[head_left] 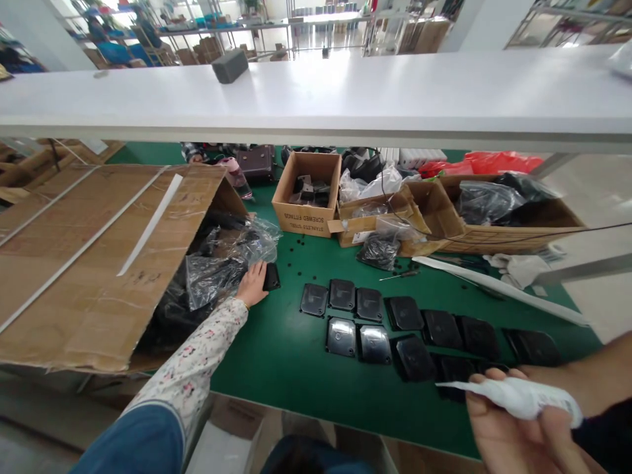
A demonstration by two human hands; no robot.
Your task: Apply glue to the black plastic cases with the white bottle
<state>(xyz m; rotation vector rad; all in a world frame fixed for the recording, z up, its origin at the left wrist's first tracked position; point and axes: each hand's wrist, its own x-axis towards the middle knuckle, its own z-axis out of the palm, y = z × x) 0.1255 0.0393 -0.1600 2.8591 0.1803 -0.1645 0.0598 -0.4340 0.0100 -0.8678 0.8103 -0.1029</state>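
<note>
Two rows: black covers (342, 294) lie on the green tabletop (276, 349), reaching toward the right.
Left hand (253, 284): fingers touch a black piece (271, 276), left of the covers; whether they grip it, I cannot tell.
Right hand (513, 428): fingers and thumb wrapped around a white bottle (526, 398), nozzle pointing left, near the closer row's right end.
Large carton (99, 263): open toward the covers, clear plastic bags (212, 276) at its mouth.

Reads "STAINLESS STEEL SCREWED FITTINGS", upside down, on the front of the small cardboard box (302, 219). Marked darkly on the large carton (99, 263), but illegible; printed on the white bottle (528, 399), too blurred to read.
</note>
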